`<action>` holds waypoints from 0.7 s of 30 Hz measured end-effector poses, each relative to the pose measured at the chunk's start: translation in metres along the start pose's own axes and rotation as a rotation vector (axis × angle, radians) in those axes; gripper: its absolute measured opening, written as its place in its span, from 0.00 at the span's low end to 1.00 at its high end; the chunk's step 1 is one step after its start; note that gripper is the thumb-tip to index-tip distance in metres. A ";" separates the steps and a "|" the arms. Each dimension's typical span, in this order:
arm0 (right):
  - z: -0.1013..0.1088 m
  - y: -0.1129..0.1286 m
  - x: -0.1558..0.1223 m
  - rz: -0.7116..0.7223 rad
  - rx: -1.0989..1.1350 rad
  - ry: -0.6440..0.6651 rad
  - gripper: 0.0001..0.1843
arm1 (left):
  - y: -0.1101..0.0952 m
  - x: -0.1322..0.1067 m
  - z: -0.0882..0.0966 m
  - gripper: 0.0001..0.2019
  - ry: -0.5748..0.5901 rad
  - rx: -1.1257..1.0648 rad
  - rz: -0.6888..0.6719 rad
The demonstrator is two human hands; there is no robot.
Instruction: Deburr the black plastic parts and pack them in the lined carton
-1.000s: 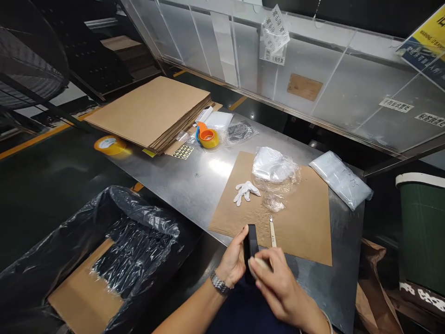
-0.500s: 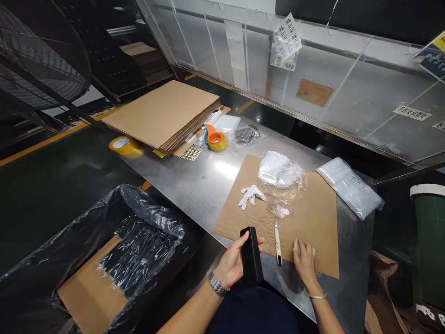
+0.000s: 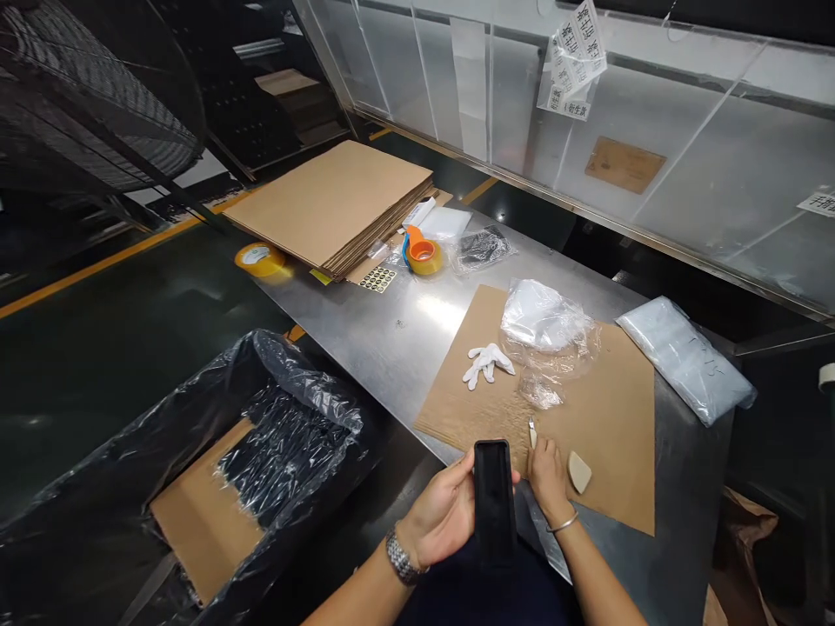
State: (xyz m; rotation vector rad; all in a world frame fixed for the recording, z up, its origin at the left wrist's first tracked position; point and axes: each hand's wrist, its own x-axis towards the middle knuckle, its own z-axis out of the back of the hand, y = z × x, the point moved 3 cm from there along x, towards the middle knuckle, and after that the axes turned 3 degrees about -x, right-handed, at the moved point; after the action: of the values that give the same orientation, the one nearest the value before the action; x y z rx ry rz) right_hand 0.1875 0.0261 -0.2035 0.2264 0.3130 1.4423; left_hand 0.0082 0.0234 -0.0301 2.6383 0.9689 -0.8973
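Your left hand point(image 3: 447, 513) is holding a black case point(image 3: 494, 496) upright in front of you, thumb and fingers pinching it from both sides, its hollow side facing you. Your right hand point(image 3: 548, 469) is resting low on the cardboard sheet point(image 3: 610, 417), fingers curling over the knife point(image 3: 533, 433) and hiding most of its handle; you cannot tell from here whether they are gripping it. The blade is pointing away from you.

Just beside your right hand, a beige wedge point(image 3: 578, 472) is lying on the sheet. Beyond your hands, a white glove point(image 3: 488, 362), a small crumpled wrapper point(image 3: 541, 389) and a larger clear bag point(image 3: 541, 313) are taking up the middle of the sheet. A plastic packet point(image 3: 684, 356) is lying at the right, its corner reaching over the table edge.

Farther left on the metal table point(image 3: 365, 348), an orange tape dispenser point(image 3: 424, 252), a dark packet point(image 3: 484, 248) and a sticker sheet point(image 3: 378, 279) are lying by a cardboard stack point(image 3: 332, 204). A tape roll point(image 3: 261, 259) is sitting at the stack's near corner. Below the table, black plastic is lining a bin point(image 3: 280, 352), with a cardboard piece point(image 3: 205, 513) inside.

On the clear panel point(image 3: 417, 96), hanging labels point(image 3: 577, 56) are showing "衍生款"; another label point(image 3: 818, 203), running out of view, is starting with "手". The packet is carrying handwriting that seems to be ending in "15". Print on the tape roll and stickers is too small to read.
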 end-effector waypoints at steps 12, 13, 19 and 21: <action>0.085 0.017 -0.008 -0.107 0.458 0.124 0.16 | -0.003 -0.002 0.001 0.24 -0.138 0.124 -0.134; 0.097 0.024 -0.012 -0.107 0.508 0.158 0.16 | -0.004 -0.002 0.001 0.24 -0.140 0.114 -0.134; 0.159 0.061 -0.041 -0.128 0.918 0.360 0.16 | -0.003 0.000 -0.002 0.25 -0.133 0.103 -0.131; 0.172 0.067 -0.040 -0.143 0.924 0.304 0.15 | -0.002 -0.001 -0.003 0.24 -0.113 0.178 -0.168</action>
State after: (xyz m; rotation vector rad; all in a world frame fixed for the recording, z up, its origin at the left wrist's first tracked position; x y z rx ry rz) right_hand 0.1806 0.0007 -0.0162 0.7129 1.2177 1.1004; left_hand 0.0080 0.0252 -0.0275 2.6433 1.1442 -1.2101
